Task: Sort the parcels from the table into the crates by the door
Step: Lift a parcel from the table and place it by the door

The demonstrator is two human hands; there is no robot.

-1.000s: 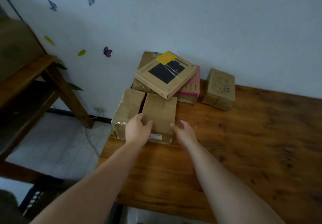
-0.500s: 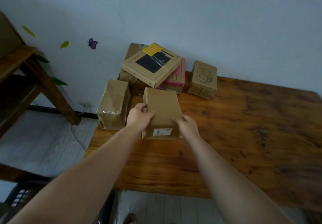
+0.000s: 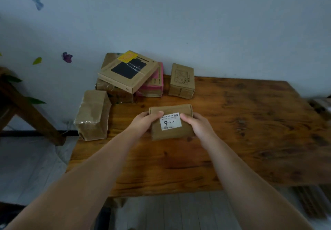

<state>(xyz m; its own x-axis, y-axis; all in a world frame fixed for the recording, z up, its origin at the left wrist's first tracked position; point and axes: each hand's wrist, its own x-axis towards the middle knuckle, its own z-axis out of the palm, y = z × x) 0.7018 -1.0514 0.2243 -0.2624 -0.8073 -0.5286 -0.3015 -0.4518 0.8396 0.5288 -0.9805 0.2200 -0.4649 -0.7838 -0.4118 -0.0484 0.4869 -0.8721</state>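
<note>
Parcel: small brown cardboard parcel (image 3: 172, 122), white label reading "9", above wooden desk (image 3: 232, 140).
Grip: left hand (image 3: 143, 124) and right hand (image 3: 198, 125) clasp its sides.

Matt cardboard parcel (image 3: 172, 122) (paper label (image 3: 170, 123)); glossy wood table (image 3: 241, 131).

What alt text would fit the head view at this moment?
Two bare hands, left hand and right hand, hold a small brown parcel with a white label over a wooden table. More parcels sit stacked by the wall, including a flat box.
</note>
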